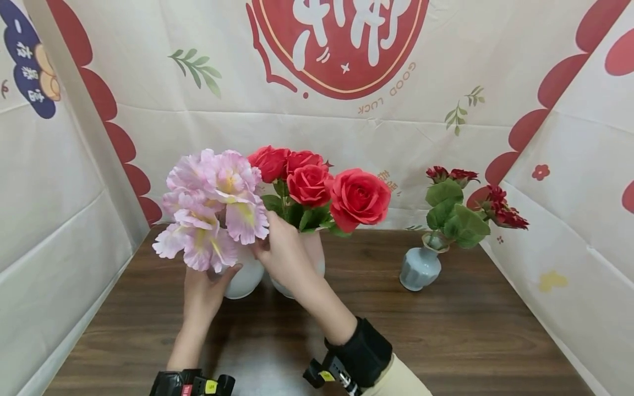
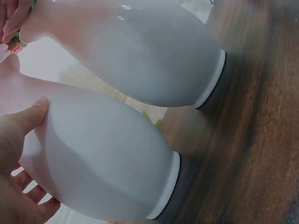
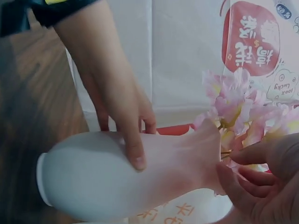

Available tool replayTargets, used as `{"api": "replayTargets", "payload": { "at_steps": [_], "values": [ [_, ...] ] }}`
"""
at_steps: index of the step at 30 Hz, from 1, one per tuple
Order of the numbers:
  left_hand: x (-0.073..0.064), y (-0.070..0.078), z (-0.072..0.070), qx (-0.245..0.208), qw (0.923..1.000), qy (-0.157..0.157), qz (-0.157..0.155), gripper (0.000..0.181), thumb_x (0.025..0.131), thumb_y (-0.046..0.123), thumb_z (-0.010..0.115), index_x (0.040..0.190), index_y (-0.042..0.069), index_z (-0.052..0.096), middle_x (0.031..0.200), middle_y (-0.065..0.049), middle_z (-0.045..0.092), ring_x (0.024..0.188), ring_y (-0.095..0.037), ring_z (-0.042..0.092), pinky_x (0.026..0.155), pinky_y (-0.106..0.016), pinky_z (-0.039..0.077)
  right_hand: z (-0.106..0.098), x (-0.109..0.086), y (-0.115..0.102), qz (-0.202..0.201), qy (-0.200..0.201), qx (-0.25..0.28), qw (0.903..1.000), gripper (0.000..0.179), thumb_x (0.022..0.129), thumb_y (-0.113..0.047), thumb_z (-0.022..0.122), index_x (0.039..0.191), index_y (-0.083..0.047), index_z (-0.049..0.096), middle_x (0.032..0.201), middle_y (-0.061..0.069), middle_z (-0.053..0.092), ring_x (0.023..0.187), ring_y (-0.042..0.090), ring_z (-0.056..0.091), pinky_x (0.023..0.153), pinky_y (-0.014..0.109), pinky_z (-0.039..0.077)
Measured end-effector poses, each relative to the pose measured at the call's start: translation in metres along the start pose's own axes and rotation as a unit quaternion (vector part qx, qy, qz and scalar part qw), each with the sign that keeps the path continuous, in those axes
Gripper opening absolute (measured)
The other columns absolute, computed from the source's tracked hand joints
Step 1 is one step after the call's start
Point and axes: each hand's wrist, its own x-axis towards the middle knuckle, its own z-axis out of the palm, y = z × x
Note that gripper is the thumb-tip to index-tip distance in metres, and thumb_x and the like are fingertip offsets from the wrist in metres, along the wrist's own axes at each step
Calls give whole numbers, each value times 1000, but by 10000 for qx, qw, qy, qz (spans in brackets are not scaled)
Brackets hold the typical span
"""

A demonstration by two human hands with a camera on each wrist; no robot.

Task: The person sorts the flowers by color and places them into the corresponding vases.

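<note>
In the head view, my left hand (image 1: 202, 297) is at a white vase (image 1: 245, 275) under a bunch of pale pink flowers (image 1: 213, 203). The left wrist view has the thumb and curled fingers around the body of this vase (image 2: 107, 149), which stands upright on the table. My right hand (image 3: 261, 186) is at the vase mouth, thumb and fingers pinching a thin flower stem (image 3: 225, 155) just below the pink blooms. Behind the blooms, the right fingertips are partly hidden in the head view. Close beside stands a second vase (image 2: 145, 51) holding red roses (image 1: 317, 184).
At the right of the brown wooden table (image 1: 446, 330) stands a small blue-grey vase (image 1: 420, 269) with dark red flowers (image 1: 502, 209) and green leaves. A printed white cloth (image 1: 346, 137) walls the back and both sides.
</note>
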Motion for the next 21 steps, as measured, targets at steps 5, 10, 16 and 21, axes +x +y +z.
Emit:
{"api": "replayTargets", "payload": {
  "at_steps": [5,10,16,21],
  "values": [
    [0,-1,1,28,9999,17,138,73,76,8,86,138,0,48,137,-23,53,131,-36,49,110,-46,35,0,-22,11,54,-583,496,9971,41,89,-14,74,125,-6,55,96,7,71,82,19,70,72,26,59],
    [1,-3,3,0,9994,121,327,67,75,2,85,133,-1,51,131,-22,56,127,-33,51,108,-29,35,-1,-38,29,395,-948,519,9934,26,90,-13,73,111,-6,62,91,5,70,81,15,68,73,22,57],
    [1,-4,3,50,9995,55,316,62,76,-2,82,130,-2,52,128,-21,59,125,-33,53,106,-19,36,-10,-54,54,646,-993,577,9913,23,90,-14,74,110,-6,66,90,2,69,81,12,65,71,21,56],
    [-1,-4,-2,384,9985,-219,307,69,77,4,84,135,1,48,132,-20,57,129,-36,51,106,-47,40,-26,-64,71,852,-904,380,9915,21,91,-17,72,110,-10,67,96,1,72,84,13,68,73,25,58]
  ]
}}
